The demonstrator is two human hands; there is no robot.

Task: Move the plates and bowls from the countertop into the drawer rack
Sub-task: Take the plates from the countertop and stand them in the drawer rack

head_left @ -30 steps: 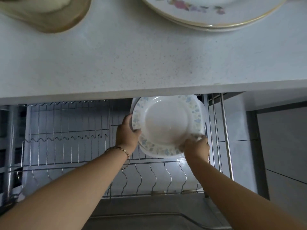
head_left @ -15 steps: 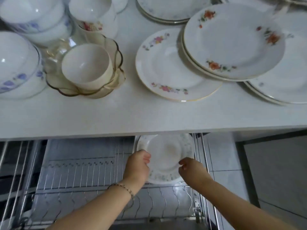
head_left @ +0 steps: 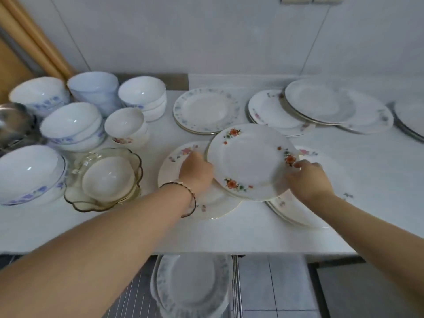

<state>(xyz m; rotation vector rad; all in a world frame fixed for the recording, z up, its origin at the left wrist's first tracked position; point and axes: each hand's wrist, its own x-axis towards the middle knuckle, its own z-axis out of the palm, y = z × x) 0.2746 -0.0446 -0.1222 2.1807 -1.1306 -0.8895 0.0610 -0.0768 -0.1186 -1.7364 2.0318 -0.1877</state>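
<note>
Plate (head_left: 251,160), orange-flowered, is at frame centre on the countertop (head_left: 378,180), topmost of a small stack that overlaps a pink-flowered plate (head_left: 181,157) at its 9 o'clock and another stack at its 4 o'clock.

Head view: left hand (head_left: 196,173) is at the plate's 9 o'clock edge, fingers curled at or under the rim; right hand (head_left: 308,180) is at its 3 to 4 o'clock edge, fingertips on the rim. Both look to be closing on the plate; I cannot tell whether the grip is firm or whether the plate is off the stack yet. Bowls (head_left: 71,125) are grouped at 9 to 10 o'clock, more plates along 12 to 2 o'clock. Rack (head_left: 128,299) shows at 6 o'clock below the counter edge, with blue-rimmed plates (head_left: 192,288) standing in it.

Judgement, step in hand: pick up this plate.
- Take only the top plate; check that the one below does not cling.
- Lift straight up before drawing back, to clear both overlapped neighbours.
- Tip it upright on the way down and seat it in a free slot beside those already standing.
</note>
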